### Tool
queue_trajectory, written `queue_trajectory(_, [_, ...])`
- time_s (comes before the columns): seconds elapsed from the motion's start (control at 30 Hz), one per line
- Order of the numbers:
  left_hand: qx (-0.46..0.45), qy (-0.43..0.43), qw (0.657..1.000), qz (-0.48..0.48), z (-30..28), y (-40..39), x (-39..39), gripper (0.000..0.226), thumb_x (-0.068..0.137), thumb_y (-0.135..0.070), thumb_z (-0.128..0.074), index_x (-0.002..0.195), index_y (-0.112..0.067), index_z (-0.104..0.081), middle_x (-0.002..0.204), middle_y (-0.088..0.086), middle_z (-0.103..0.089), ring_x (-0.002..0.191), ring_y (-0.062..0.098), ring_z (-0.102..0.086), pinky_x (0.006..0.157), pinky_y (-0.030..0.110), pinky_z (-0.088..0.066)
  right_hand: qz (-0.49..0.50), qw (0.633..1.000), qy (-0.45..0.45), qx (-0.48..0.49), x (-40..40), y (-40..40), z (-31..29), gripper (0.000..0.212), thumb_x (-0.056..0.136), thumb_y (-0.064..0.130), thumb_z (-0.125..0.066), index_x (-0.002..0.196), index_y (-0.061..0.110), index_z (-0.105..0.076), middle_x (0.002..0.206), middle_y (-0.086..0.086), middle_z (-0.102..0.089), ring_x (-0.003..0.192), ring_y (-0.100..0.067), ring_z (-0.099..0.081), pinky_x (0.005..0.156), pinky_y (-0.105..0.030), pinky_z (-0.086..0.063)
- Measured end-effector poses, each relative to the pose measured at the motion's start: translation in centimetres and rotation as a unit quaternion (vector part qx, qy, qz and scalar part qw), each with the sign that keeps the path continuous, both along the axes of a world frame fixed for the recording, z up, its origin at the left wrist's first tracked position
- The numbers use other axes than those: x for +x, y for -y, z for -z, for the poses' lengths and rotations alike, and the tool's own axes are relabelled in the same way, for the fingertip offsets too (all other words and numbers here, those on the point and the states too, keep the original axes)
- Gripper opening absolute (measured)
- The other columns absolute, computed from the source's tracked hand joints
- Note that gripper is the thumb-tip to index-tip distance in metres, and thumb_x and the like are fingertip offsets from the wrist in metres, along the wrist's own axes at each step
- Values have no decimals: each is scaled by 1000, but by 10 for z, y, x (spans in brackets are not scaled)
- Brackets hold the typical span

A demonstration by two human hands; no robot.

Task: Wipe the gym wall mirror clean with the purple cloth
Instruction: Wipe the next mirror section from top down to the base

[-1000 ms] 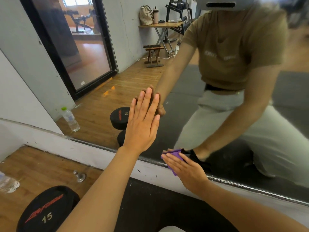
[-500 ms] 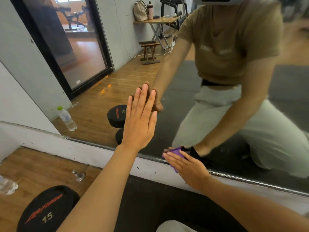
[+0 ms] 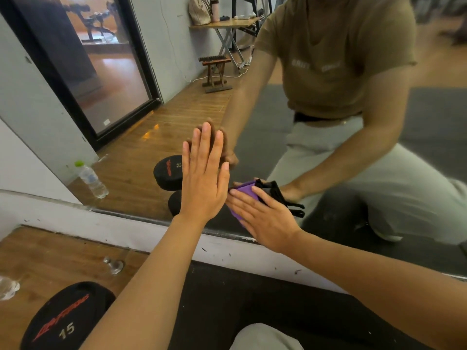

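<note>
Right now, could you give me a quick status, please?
Left hand flat on mirror. Right hand pressing purple cloth low on glass. Nothing blocking.

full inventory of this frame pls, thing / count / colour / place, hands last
wall mirror: 1, glass with metal bottom edge, fills the wall ahead
purple cloth: 1, purple, flat on the mirror near its bottom edge, under the right hand
dumbbell: 1, black, marked 15, on the floor bottom left
water bottle: 1, clear, at the left edge on the wood floor, mostly cut off
door stop: 1, metal, on the wood floor by the white baseboard
floor mat: 1, black, under the person
left hand: fingers straight, palm flat on the mirror
right hand: fingers straight, presses the cloth to the glass
</note>
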State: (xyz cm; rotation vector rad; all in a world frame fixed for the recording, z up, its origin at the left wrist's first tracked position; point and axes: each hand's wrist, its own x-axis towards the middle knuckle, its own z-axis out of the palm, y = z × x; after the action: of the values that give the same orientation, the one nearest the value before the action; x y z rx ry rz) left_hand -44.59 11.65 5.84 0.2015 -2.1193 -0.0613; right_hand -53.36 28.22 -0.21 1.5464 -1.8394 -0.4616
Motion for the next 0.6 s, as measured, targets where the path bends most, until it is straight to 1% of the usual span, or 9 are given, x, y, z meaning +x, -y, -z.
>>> queue_trajectory(0.07, [2, 0, 1000, -2, 0, -1, 0, 61, 104, -20, -39, 158, -10, -11, 163, 15, -7, 154, 12, 12, 126, 41, 5, -12, 996, -17, 87, -4, -10, 20, 78, 105, 33, -24, 148, 1, 33, 154, -18, 39, 144, -32, 35, 115, -51, 31])
queue_trajectory(0.13, [11, 2, 1000, -5, 0, -4, 1, 60, 104, -20, -39, 157, -10, -14, 164, 15, -7, 154, 13, 12, 126, 41, 5, -38, 979, -52, 195, -8, -25, 47, 85, 106, 37, -33, 149, -1, 30, 154, -19, 38, 145, -34, 30, 113, -52, 25])
queue_trajectory(0.17, [15, 3, 1000, -8, 0, -6, 2, 60, 105, -21, -40, 158, -10, -13, 165, 15, -6, 155, 14, 11, 127, 42, 4, -41, 970, -67, 229, -11, -32, 60, 86, 107, 40, -35, 149, -1, 28, 153, -19, 37, 146, -34, 28, 111, -52, 24])
queue_trajectory(0.3, [25, 17, 999, -29, -1, -18, 3, 65, 106, -26, -42, 159, -9, -9, 167, 18, -7, 155, 19, 9, 127, 43, 3, -12, 954, -60, 295, -11, -35, 57, 79, 108, 35, -34, 155, 6, 22, 151, -14, 38, 141, -29, 34, 108, -48, 26])
queue_trajectory(0.37, [29, 15, 998, -46, 1, -21, 2, 67, 106, -30, -42, 160, -8, -8, 167, 18, -6, 155, 18, 11, 127, 42, 3, -10, 962, -47, 267, -12, -36, 42, 74, 108, 29, -29, 155, 8, 24, 151, -11, 41, 139, -27, 37, 108, -47, 30])
queue_trajectory(0.43, [29, 15, 998, -59, 0, -22, -1, 71, 105, -34, -43, 160, -8, -6, 167, 18, -5, 154, 18, 12, 127, 43, 2, -6, 985, -44, 166, -22, -43, 20, 75, 104, 25, -23, 150, 8, 33, 153, -10, 45, 141, -26, 40, 110, -46, 36])
queue_trajectory(0.47, [28, 15, 998, -63, 0, -23, -2, 73, 105, -37, -43, 160, -9, -5, 167, 18, -5, 154, 20, 11, 127, 44, 2, -5, 993, -60, 101, -27, -48, 7, 77, 101, 25, -22, 150, 8, 35, 155, -9, 45, 143, -27, 40, 112, -47, 35])
queue_trajectory(0.53, [41, 19, 997, -65, 0, -28, -3, 76, 104, -42, -42, 160, -11, -1, 167, 19, -4, 154, 24, 8, 126, 45, 1, 1, 996, -83, -24, -39, -62, -8, 79, 100, 25, -26, 155, 11, 28, 161, -7, 37, 149, -26, 34, 118, -46, 28])
queue_trajectory(0.6, [69, 15, 995, -68, -1, -37, -5, 79, 104, -47, -40, 160, -9, 0, 167, 20, -2, 154, 27, 7, 126, 45, 1, -4, 991, -73, -110, -51, -75, -14, 77, 100, 26, -30, 160, 14, 17, 167, -4, 26, 154, -22, 23, 122, -45, 19])
